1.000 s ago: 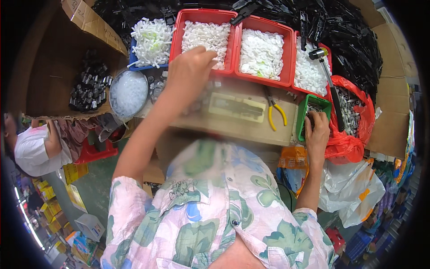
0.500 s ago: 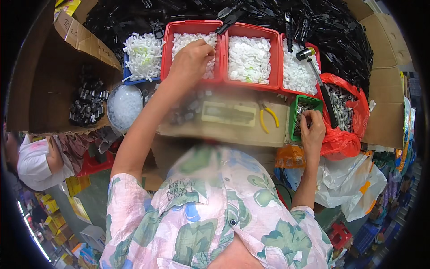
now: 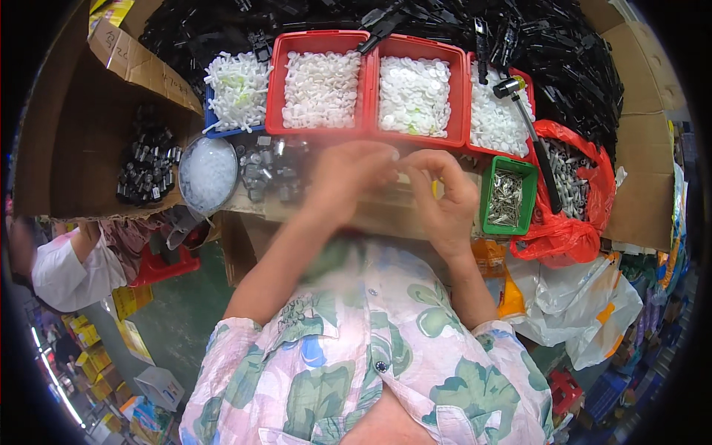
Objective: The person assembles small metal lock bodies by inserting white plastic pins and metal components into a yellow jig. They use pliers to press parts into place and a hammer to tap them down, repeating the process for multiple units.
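Observation:
My left hand (image 3: 347, 178) and my right hand (image 3: 443, 189) meet over the middle of the cardboard work surface, fingertips almost touching. Blur softens the left hand, whose fingers are drawn together around something too small to make out. Thumb and forefinger of the right are pinched, and a tiny pale speck shows where the hands meet. Just beyond them are a red bin of small white pegs (image 3: 320, 93) and a red bin of white discs (image 3: 412, 95). Right of my right hand, a green box (image 3: 532, 194) holds small metal pins (image 3: 506, 199).
Clear plastic pieces (image 3: 271, 169) and a bowl of translucent bits (image 3: 208, 176) lie leftward. A hammer (image 3: 535, 137) rests by a red bag of grey parts (image 3: 575, 178). Black parts (image 3: 437, 18) heap behind the bins. Another person's sleeve (image 3: 63, 274) shows far left.
My left hand has come back from the red bin of white pegs, and my right hand has left the green box of pins. Both have moved together at the centre.

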Tool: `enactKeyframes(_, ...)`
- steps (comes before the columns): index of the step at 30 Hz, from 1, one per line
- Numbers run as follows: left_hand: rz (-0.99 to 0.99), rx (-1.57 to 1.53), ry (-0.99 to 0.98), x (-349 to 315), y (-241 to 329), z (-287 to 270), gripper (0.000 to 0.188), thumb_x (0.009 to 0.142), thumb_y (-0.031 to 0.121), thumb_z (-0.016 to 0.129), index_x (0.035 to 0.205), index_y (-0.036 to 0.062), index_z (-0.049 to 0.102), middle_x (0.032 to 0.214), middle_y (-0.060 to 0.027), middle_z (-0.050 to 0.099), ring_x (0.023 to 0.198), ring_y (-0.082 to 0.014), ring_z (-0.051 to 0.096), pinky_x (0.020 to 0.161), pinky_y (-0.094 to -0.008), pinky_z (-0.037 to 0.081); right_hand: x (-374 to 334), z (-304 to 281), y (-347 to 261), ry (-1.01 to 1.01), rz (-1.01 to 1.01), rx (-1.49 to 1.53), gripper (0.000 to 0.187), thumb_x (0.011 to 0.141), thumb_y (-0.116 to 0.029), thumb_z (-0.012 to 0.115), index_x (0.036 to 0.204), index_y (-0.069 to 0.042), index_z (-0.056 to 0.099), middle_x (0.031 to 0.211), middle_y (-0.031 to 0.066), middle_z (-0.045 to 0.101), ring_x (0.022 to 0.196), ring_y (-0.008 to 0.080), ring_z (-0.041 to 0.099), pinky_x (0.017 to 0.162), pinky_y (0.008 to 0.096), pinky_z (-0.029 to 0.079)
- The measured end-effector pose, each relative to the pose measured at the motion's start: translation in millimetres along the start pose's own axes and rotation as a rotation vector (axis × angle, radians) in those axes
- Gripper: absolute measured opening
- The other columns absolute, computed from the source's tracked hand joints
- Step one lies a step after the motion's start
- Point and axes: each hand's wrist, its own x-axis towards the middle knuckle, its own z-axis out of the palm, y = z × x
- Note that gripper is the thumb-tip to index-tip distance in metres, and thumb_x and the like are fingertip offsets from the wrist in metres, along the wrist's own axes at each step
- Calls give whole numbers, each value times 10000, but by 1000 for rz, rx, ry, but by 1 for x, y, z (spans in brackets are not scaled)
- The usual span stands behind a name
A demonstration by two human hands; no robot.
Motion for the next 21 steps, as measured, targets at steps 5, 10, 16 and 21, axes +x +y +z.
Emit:
enactKeyframes(5, 18, 13, 31, -4, -4, 0, 161, 928, 82, 693, 1050, -21, 713, 888, -78, 730, 739, -120, 680, 669, -229, 538, 3, 10, 6, 31, -237, -190, 162, 823, 37, 696, 940, -42, 618, 893, 83, 670, 808, 273, 662, 709, 369, 466)
enactKeyframes(10, 39, 15, 28, -4, -9, -1, 145, 931, 83, 695, 1041, -10, 720, 894, -67, 729, 739, -108, 675, 671, -224, 536, 1, 12, 8, 34, -326, -284, 189, 807, 35, 710, 945, -54, 615, 898, 72, 666, 803, 256, 656, 693, 370, 450)
enactKeyframes(16, 86, 23, 60, -7, -11, 2, 135, 934, 76, 694, 1037, -8, 721, 901, -59, 727, 750, -96, 665, 684, -220, 532, -3, 11, 8, 45, -478, -464, 261, 772, 30, 726, 1006, -46, 639, 960, 64, 662, 825, 224, 655, 734, 350, 429)
enactKeyframes(21, 152, 101, 76, -11, -10, 6, 140, 933, 81, 699, 1030, -17, 725, 892, -58, 727, 751, -97, 661, 691, -221, 526, -9, 6, 14, 59, -536, -555, 290, 770, 5, 724, 1048, -36, 651, 988, 59, 659, 848, 209, 655, 773, 338, 430)
